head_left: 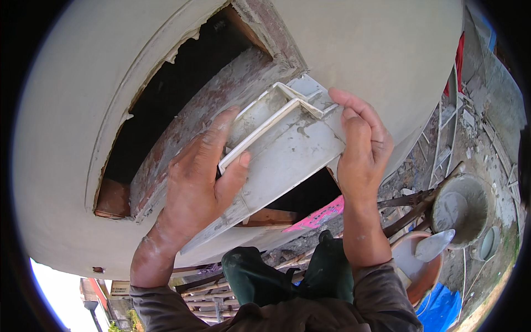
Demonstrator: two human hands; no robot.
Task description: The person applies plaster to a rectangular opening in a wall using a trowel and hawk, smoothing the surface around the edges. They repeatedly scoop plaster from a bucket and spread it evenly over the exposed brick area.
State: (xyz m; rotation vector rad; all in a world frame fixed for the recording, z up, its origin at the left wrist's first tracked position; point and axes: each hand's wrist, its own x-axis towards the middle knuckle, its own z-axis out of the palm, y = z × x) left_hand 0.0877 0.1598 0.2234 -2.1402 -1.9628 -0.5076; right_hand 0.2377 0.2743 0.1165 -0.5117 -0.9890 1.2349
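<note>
Both my hands are on a white, long, flat board [298, 145] with a raised, frame-like white bar along its upper side, smeared with grey plaster. My left hand [193, 177] is closed around the lower-left part of the raised bar, thumb in front and fingers behind. At the other end, my right hand [362, 138] pinches the board's upper right corner between thumb and fingers. The board is tilted and lies across the lower sill [213, 91] of an opening [166, 94] in the smooth, pale plastered wall [376, 39]. The opening's edges are rough.
Below right stand a mortar-caked bucket [489, 202] and an orange basin [436, 279] with a whitish, pointed tool [435, 245] across it. A ladder [445, 127] leans farther back among rubble. Poles [204, 299] lie beneath my knees. A second dark opening [301, 193] shows under the board.
</note>
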